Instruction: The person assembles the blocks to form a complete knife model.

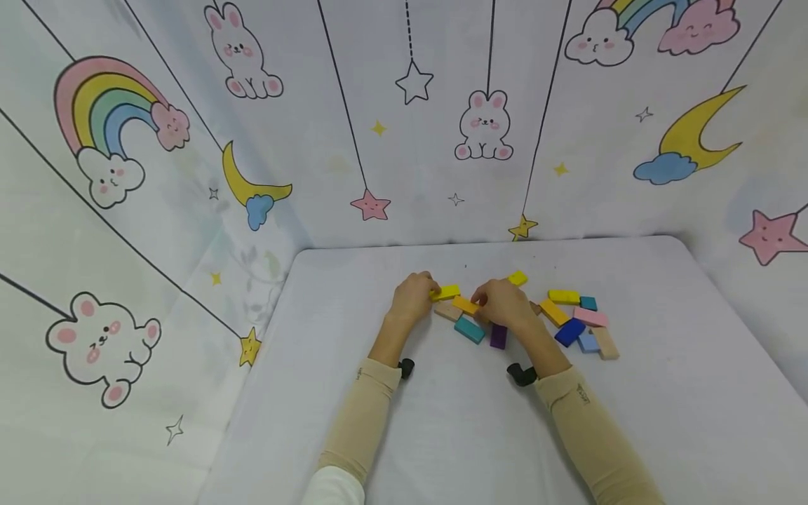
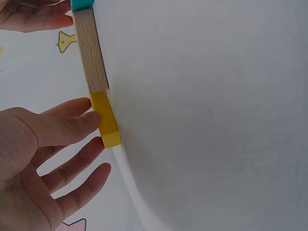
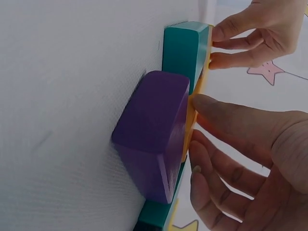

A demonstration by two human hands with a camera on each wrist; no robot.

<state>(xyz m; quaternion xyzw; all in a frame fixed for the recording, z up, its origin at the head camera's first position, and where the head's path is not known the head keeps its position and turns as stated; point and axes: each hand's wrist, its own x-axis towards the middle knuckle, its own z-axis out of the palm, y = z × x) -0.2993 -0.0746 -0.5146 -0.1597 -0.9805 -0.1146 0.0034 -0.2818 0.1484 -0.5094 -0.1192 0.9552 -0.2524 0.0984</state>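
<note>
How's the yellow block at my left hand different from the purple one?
The yellow block is bright, while the purple block is dark. The yellow block lies mostly sideways before you; the purple block points roughly toward you. Your left hand pinches the yellow block, but the purple block is ungripped. Both rest on the white table.

Diffuse, even light fills the head view, the white surface [image 1: 442, 421] pale and its shadows faint; the wide view makes the backdrop [image 1: 404, 154] lean outward at left and right; both wrist views look dimmer and greyer (slightly soft, too), a blurred shadow lying beside the yellow block [image 2: 109, 118].
</note>
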